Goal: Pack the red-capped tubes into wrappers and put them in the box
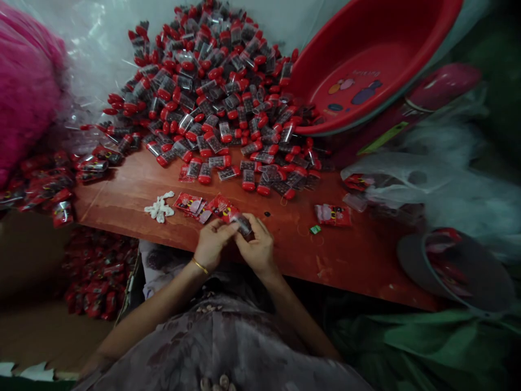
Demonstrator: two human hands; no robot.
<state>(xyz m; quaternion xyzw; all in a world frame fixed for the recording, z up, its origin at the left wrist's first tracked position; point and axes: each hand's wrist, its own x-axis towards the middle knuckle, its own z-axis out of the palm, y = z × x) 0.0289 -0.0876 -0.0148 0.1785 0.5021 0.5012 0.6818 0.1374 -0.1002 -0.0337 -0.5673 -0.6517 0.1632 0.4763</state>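
Between my two hands is a small clear container (243,224) with dark contents. My right hand (258,247) has its fingers wrapped round it from the right. My left hand (212,243), with a gold bracelet at the wrist, pinches at its left end; a small part there is too blurred to make out. Red printed packets (220,206) lie just beyond my fingers, beside more printed cards (190,203). White rubbery pieces (160,207) rest to their left on the reddish table (293,233). Behind them is a large heap of clear containers with red caps (211,122).
A red basin (423,32) leans at the back right, near a pink bottle (442,87). A grey bucket (415,258) stands at the right. Red packets (46,184) are piled at the left, with more in a box below (95,277). One packet stack (332,214) lies right of my hands.
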